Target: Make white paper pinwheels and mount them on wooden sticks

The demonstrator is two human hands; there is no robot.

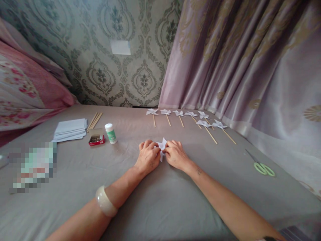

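Observation:
Between my two hands, on the grey cloth, is a white paper pinwheel [163, 143] with pointed blades and no stick visible. My left hand [149, 154] has its fingers closed on the pinwheel's left side. From the right, my right hand [177, 154] pinches it near the middle with thumb and fingers. The fingers hide much of the paper, and whether a pin is in its centre cannot be seen. Both hands rest low, close to the cloth.
Several finished pinwheels on sticks [179, 114] lie at the back right. Green-handled scissors [263, 168] lie at the right. On the left are a paper stack [70, 130], wooden sticks [94, 121], a red box of small metallic pieces [96, 140] and a white-and-green glue bottle [110, 134].

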